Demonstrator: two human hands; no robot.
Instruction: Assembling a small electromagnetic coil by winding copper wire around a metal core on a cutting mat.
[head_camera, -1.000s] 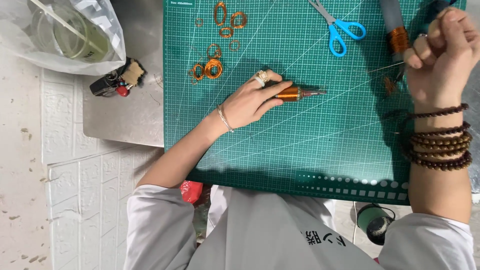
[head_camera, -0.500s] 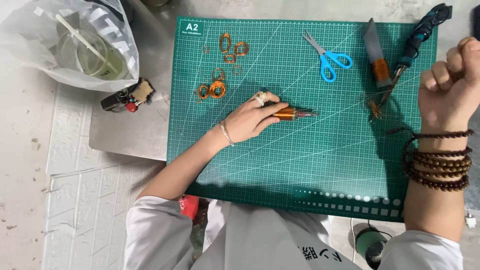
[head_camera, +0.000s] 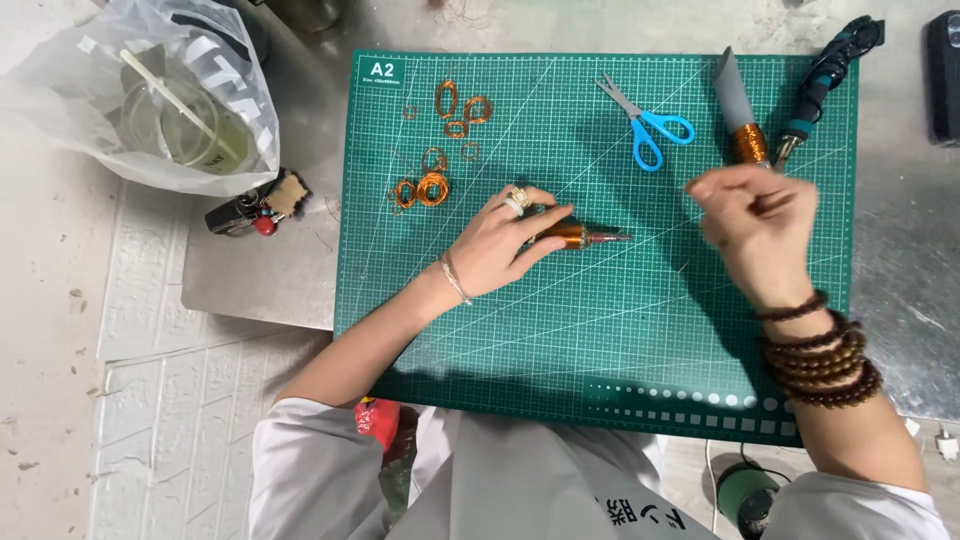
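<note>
Green cutting mat (head_camera: 620, 330): your work surface, lying on a grey metal sheet (head_camera: 260, 270). Near its upper left lie about 7 finished copper wire rings and coils (head_camera: 432, 187), loose and close together; judged from these, a good share of the winding is done, while the wire spool (head_camera: 748, 143) at upper right still carries copper, so more appears to remain.

Your left hand (head_camera: 505, 243): fingers closed around a small copper-wrapped mandrel tool (head_camera: 585, 237), pinning it flat on the mat's centre, tip pointing right.

Your right hand (head_camera: 755, 215): raised above the mat, blurred, fingers pinched together; a thin wire probably runs from it, but you cannot tell from this view.

Blue-handled scissors (head_camera: 650, 120) and a dark-handled plier tool (head_camera: 825, 80) lie untouched along the top edge. A clear plastic bag (head_camera: 150, 90) sits off the mat at left.
</note>
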